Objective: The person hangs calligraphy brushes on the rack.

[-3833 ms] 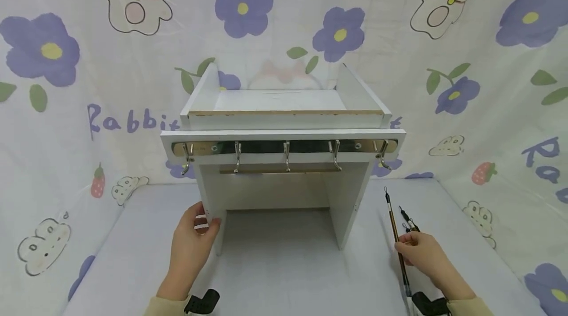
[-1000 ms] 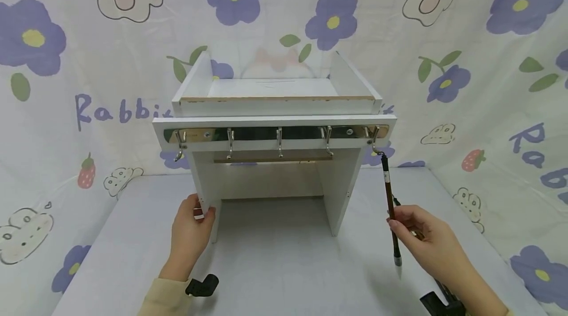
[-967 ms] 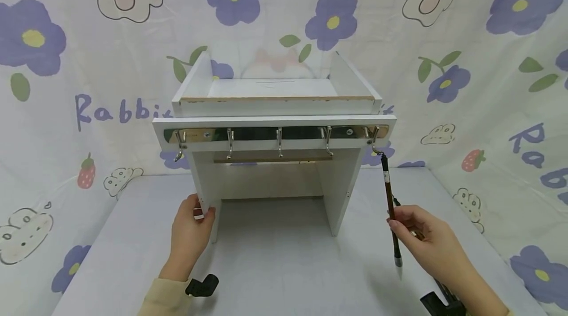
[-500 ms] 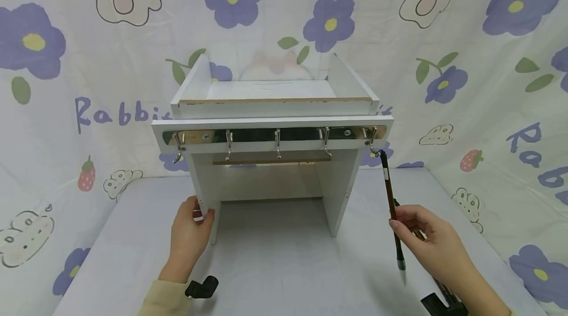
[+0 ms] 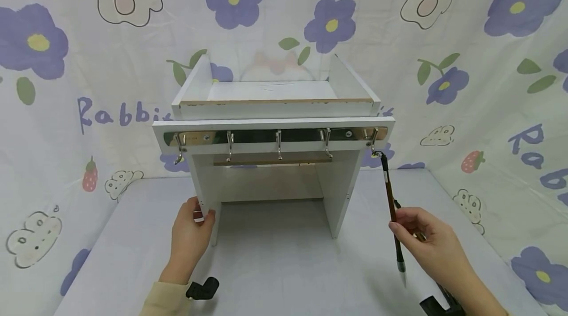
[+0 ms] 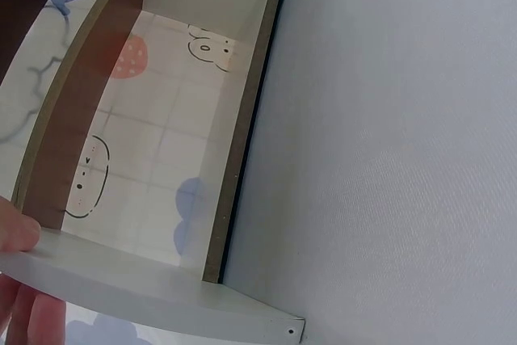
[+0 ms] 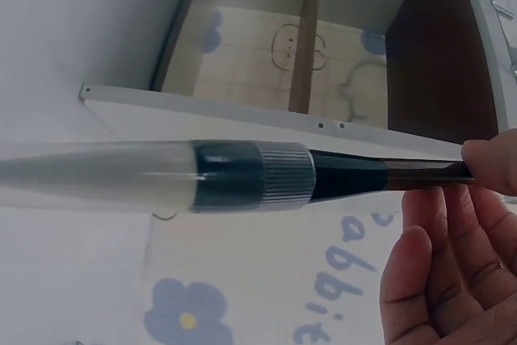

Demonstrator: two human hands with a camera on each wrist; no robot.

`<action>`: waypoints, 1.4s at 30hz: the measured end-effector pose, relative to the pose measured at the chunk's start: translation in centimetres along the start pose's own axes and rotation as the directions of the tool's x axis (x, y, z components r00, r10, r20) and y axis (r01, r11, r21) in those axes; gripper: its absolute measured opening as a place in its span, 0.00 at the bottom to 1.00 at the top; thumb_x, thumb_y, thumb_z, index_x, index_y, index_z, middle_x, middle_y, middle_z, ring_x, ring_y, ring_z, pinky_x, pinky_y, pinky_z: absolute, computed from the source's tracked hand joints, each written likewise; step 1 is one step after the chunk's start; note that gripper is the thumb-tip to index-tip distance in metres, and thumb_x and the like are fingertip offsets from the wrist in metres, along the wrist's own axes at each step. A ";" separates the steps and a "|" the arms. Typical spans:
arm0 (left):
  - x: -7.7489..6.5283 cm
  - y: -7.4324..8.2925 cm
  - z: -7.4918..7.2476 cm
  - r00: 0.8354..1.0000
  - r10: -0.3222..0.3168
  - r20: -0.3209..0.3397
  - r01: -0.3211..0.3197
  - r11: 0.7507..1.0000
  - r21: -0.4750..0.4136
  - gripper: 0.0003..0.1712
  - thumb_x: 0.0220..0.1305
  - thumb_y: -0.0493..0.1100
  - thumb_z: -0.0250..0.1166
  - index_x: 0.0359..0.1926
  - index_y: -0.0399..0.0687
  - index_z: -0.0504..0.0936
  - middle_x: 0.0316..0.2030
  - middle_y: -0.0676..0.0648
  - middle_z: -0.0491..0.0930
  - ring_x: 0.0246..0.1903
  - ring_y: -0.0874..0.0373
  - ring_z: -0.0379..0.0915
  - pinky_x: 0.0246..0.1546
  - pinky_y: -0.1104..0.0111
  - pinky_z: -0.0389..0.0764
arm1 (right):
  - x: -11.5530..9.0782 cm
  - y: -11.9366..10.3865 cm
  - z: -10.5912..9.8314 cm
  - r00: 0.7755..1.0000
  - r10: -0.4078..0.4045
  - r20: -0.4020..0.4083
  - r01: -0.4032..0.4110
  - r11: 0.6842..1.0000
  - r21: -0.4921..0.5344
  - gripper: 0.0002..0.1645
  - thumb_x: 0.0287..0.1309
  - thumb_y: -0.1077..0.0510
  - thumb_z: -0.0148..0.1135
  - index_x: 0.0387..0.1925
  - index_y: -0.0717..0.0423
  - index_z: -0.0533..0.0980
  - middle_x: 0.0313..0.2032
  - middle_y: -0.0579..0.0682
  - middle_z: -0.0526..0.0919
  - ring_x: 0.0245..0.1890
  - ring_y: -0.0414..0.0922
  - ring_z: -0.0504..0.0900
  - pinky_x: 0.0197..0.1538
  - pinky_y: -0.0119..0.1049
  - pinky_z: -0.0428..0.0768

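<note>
A white shelf (image 5: 275,110) stands on the table, a metal strip with several hooks across its front. My left hand (image 5: 191,234) grips the edge of the left side panel (image 6: 161,296), thumb on one face and fingers on the other. Between thumb and fingertips, my right hand (image 5: 428,244) pinches a calligraphy brush (image 5: 390,197) by its dark handle. The brush hangs tip down, slightly tilted, and its top loop is right at the rightmost hook (image 5: 373,141). Close up in the right wrist view, a clear cap covers the pale bristles beyond the ferrule (image 7: 230,175).
A second dark brush (image 5: 397,203) shows partly behind the right hand, mostly hidden. The white tabletop (image 5: 284,276) meets a flower-and-rabbit patterned cloth (image 5: 266,45) at the back and sides. A black wrist mount (image 5: 203,288) sits at the left cuff.
Since the earliest frame, the right hand has raised the brush from beside the shelf up to the rightmost hook. Over the last second its lower end swings slightly right. The left hand stays on the panel.
</note>
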State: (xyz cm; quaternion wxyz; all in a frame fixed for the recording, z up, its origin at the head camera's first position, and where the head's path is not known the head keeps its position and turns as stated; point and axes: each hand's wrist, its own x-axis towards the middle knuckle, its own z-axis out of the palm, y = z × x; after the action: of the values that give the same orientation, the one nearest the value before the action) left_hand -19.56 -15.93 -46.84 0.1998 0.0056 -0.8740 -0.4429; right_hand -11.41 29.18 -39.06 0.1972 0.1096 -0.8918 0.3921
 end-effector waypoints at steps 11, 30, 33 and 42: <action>0.1 -0.3 0.3 1.000 0.008 0.002 -0.008 1.000 -0.012 0.20 0.66 0.41 0.61 0.57 0.39 0.71 0.46 0.40 0.74 0.45 0.47 0.75 0.43 0.54 0.81 | 0.1 0.7 1.4 1.000 -0.015 0.017 0.015 1.000 -0.004 0.09 0.60 0.59 0.66 0.43 0.49 0.78 0.33 0.41 0.83 0.32 0.37 0.81 0.34 0.27 0.79; 0.1 -0.3 0.2 1.000 0.015 -0.024 -0.015 1.000 -0.016 0.19 0.64 0.39 0.63 0.55 0.39 0.73 0.44 0.41 0.75 0.43 0.48 0.75 0.42 0.56 0.82 | 3.3 1.2 5.9 0.999 -0.026 0.020 0.026 0.999 0.035 0.06 0.61 0.58 0.65 0.39 0.52 0.78 0.34 0.41 0.83 0.34 0.39 0.82 0.38 0.32 0.80; 0.1 -0.4 0.2 0.999 0.025 -0.029 -0.025 1.000 -0.012 0.19 0.64 0.39 0.63 0.54 0.39 0.73 0.44 0.41 0.75 0.43 0.48 0.75 0.41 0.56 0.82 | 3.6 1.2 6.3 1.000 -0.020 0.003 0.020 1.000 0.021 0.05 0.60 0.59 0.66 0.38 0.51 0.78 0.34 0.41 0.82 0.34 0.38 0.82 0.38 0.32 0.80; 0.0 -0.4 0.1 1.000 0.023 -0.014 -0.023 1.000 -0.015 0.20 0.65 0.40 0.62 0.56 0.39 0.72 0.45 0.40 0.75 0.44 0.47 0.75 0.43 0.55 0.81 | 4.0 1.0 6.7 1.000 0.018 0.016 -0.018 1.000 0.006 0.06 0.61 0.57 0.65 0.39 0.52 0.77 0.35 0.43 0.82 0.35 0.39 0.81 0.40 0.32 0.79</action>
State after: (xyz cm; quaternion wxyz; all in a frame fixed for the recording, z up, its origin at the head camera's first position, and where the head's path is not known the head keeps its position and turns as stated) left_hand -19.66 -16.11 -47.25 0.2109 -0.0030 -0.8693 -0.4471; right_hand -17.13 24.75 -42.08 0.1863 0.1054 -0.8931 0.3957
